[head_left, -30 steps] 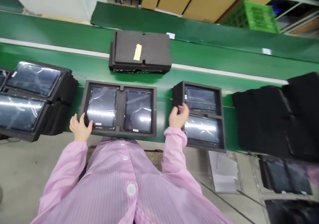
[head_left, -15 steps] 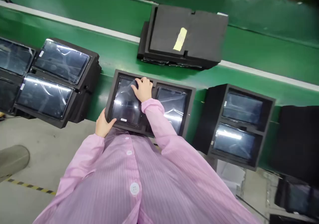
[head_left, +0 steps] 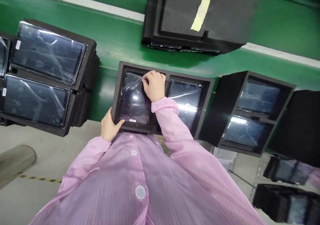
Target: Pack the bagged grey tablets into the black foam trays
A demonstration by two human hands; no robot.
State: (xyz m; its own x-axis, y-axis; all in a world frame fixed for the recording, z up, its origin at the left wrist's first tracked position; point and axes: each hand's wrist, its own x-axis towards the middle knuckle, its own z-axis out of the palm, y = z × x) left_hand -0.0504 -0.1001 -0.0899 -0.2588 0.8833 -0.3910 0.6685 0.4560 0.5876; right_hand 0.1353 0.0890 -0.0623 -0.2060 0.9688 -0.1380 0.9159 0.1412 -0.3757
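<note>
A black foam tray [head_left: 115,96] with two compartments lies in front of me, a flat display panel in each. My left hand [head_left: 110,126] grips the tray's lower left corner, thumb over the rim and fingers along the outer side. Above the left panel [head_left: 132,106], my right hand [head_left: 154,86] has thumb and forefinger pinched on the clear plastic film [head_left: 136,79] at its upper right corner. The film is wrinkled and lifted there. In the right compartment the other panel [head_left: 186,96] reflects a bright lamp.
Stacked foam trays with film-covered panels [head_left: 47,53] stand to the left. A taller black foam stack [head_left: 182,14] with a yellow paper label [head_left: 200,13] is behind on the green bench [head_left: 117,39]. More trays [head_left: 268,118] stand to the right.
My right thumb and forefinger have closed on the film at the panel's corner, and the film is now raised there. My left hand keeps its grip. The camera view has shifted closer.
</note>
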